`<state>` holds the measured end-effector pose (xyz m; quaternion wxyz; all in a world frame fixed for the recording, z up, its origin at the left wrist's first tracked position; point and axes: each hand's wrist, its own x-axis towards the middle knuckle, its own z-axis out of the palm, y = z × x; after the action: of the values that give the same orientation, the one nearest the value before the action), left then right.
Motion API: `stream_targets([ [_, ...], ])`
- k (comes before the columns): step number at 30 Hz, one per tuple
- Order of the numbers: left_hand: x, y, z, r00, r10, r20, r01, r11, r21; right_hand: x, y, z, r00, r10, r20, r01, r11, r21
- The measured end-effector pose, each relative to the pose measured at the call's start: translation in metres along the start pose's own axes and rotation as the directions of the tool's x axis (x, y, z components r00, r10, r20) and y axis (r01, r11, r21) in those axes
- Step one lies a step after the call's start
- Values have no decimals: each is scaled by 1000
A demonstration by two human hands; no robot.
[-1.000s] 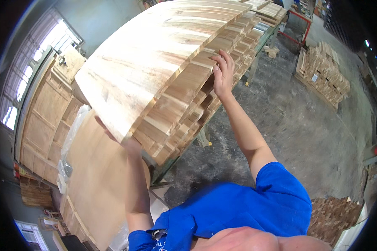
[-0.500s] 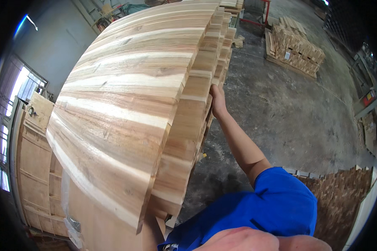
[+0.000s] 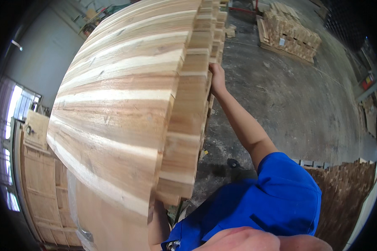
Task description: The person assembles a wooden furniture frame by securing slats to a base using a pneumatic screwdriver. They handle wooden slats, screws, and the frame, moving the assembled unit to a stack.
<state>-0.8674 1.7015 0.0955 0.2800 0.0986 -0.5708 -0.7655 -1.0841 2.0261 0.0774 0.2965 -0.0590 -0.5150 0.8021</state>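
Large striped wooden panels lie in a stack that fills the left and middle of the view. The top panel (image 3: 121, 96) has a glossy face with pale and brown bands. A second panel (image 3: 182, 129) juts out to the right below it, with more board edges further back. My right hand (image 3: 216, 78) is closed on the right edge of the jutting wood, its fingers partly hidden by the boards. Only my left forearm (image 3: 158, 228) shows, under the near corner of the stack; the hand itself is hidden behind the panels.
A block of stacked wood pieces (image 3: 291, 35) stands on the concrete floor (image 3: 280, 100) at the far right. More stacked wood (image 3: 343, 196) is close to my right elbow. A plywood structure (image 3: 42, 184) stands at the left, and a dark shoe (image 3: 233, 163) shows below my right arm.
The view has shifted slightly. The panels' near corners sit further right and higher, and my right hand appears higher, still at the edge. A dark shoe has come into sight on the floor.
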Motion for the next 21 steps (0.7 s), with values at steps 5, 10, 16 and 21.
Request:
stream_targets([
  [5, 5, -19, 72, 994, -70, 83, 79, 990, -117, 62, -15, -29, 984, -156, -85, 127, 951, -281],
  [10, 29, -48, 137, 986, 164, -6, -164, 984, -68, -4, -22, -55, 995, -94, 23, 96, 946, -310],
  [16, 56, -85, 244, 957, 282, -65, -269, 950, 156, -59, -53, -36, 965, -109, 237, 201, 890, -410],
  [21, 84, -105, 305, 952, 294, 88, -306, 883, 355, -2, -57, -25, 976, -41, 212, 146, 848, -509],
])
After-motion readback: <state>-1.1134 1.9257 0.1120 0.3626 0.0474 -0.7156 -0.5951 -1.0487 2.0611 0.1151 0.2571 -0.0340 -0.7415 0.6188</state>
